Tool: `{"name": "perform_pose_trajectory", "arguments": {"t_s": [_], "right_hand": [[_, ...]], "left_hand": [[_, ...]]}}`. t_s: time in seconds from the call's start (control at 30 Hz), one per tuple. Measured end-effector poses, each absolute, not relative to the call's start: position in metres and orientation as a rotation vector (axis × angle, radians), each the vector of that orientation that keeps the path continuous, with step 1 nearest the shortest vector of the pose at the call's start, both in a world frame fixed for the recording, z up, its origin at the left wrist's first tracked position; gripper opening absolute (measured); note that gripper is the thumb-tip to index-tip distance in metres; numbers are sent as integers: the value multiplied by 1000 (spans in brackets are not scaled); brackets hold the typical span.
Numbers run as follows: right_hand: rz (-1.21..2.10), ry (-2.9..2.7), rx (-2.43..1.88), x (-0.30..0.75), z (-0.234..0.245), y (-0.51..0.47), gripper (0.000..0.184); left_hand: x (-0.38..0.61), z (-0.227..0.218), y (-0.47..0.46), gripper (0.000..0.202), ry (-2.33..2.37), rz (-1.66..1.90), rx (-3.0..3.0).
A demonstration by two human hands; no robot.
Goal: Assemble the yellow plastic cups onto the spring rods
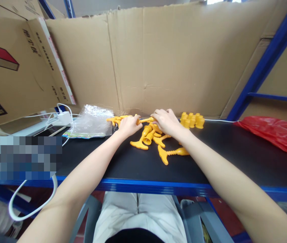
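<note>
My left hand (130,125) is closed over a yellow plastic piece with a twisted shaft (146,120), near the back of the black tabletop. The shaft's other end runs to the curled fingers of my right hand (167,122), which pinch it. Just in front of the hands lies a loose heap of yellow T-handled pieces (139,145), some with a bell-shaped cup (148,139) on the shaft. Nearest to me is another T-handled piece (163,155), partly behind my right forearm. More yellow pieces (113,119) lie left of my left hand.
Several yellow cups (192,120) stand grouped behind my right forearm. A clear plastic bag (91,121) lies at left, near a white charger (64,118) and cables. Red plastic (272,133) lies at right. A cardboard wall (171,60) closes the back; a blue rail (156,186) edges the front.
</note>
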State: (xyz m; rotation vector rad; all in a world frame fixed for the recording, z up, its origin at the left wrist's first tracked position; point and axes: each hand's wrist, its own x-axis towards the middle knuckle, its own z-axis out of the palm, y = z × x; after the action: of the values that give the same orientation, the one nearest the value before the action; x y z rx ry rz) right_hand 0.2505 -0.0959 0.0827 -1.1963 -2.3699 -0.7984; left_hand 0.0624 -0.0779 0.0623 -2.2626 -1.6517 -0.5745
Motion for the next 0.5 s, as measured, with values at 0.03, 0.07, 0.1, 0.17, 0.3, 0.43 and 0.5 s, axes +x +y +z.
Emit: {"name": "perform_pose_trajectory", "arguments": {"t_s": [0.03, 0.07, 0.1, 0.17, 0.3, 0.43, 0.5], "right_hand": [[-822, -2370, -1201, 251, 83, -97, 13], [-843, -2367, -1212, 251, 84, -97, 13], [-861, -2358, -1229, 253, 85, -97, 14], [-881, -2317, -1281, 257, 86, -96, 17], [-835, -2173, -1422, 272, 92, -91, 18], [-770, -2053, -1630, 291, 99, -85, 23], [-710, -1999, -1788, 302, 102, -81, 25]], "left_hand": [[62, 62, -78, 39, -1656, -568, -2264], [62, 62, -78, 39, -1658, -563, -2265], [61, 62, -77, 38, -1658, -560, -2266], [58, 61, -75, 36, -1666, -562, -2261], [47, 60, -67, 28, -1730, -573, -2203], [37, 59, -58, 27, -1798, -625, -2147], [33, 57, -55, 29, -1833, -671, -2134]]}}
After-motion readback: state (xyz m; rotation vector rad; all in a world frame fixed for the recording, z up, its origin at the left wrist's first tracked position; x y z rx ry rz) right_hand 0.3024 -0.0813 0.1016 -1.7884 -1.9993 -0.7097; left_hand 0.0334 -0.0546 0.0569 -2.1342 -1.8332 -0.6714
